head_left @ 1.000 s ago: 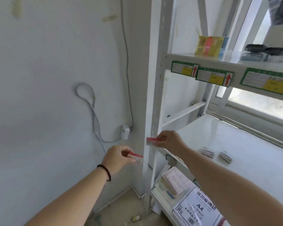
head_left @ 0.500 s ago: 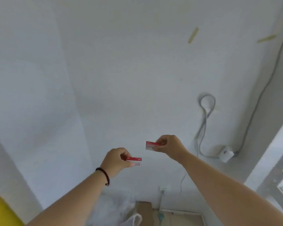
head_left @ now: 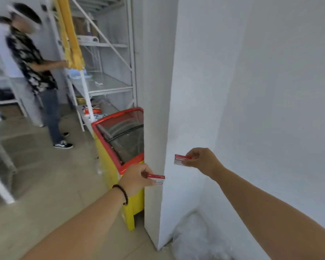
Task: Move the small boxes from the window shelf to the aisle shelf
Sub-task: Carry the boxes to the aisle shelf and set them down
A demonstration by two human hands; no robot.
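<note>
**Both hands carry a small box at the wall corner**

Your left hand [head_left: 137,179] has its grip closed on a small red and white box [head_left: 157,178], pinched by the fingertips, with a dark bead bracelet [head_left: 122,193] on the wrist. Up and to the right of this grip, your right hand [head_left: 202,160] pinches a second small box [head_left: 180,159] in the same way. Both boxes are in the air, apart from each other, in front of the white wall corner [head_left: 163,128]. Behind the left grip stands a yellow freezer with a red-framed glass lid [head_left: 120,132]. Farther left, a white metal shelf [head_left: 105,85] stands, and another person [head_left: 38,72] is beside it.
</note>
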